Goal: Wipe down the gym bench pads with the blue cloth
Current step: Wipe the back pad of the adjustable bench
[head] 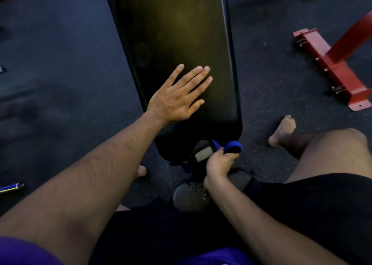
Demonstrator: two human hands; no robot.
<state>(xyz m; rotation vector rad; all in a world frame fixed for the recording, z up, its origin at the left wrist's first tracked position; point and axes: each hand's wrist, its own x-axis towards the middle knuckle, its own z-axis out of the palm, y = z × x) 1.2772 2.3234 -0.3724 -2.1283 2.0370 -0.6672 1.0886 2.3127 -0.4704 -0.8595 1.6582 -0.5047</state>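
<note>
A long black bench pad [177, 33] runs away from me up the middle of the head view. My left hand [179, 97] lies flat on its near left part, fingers straight and spread. Just below the pad's near end, my right hand [218, 164] grips the bunched blue cloth [231, 145], which pokes out above the fist beside a dark piece with a pale label. Under that hand is a smaller grey seat pad [189, 196], partly hidden by my wrist.
Dark speckled rubber floor [60, 63] lies on both sides of the bench. A red metal frame foot [334, 71] stands on the right. My bare right foot [282, 129] and bent knee are right of the pad. A chrome bar end [12, 187] shows at the left edge.
</note>
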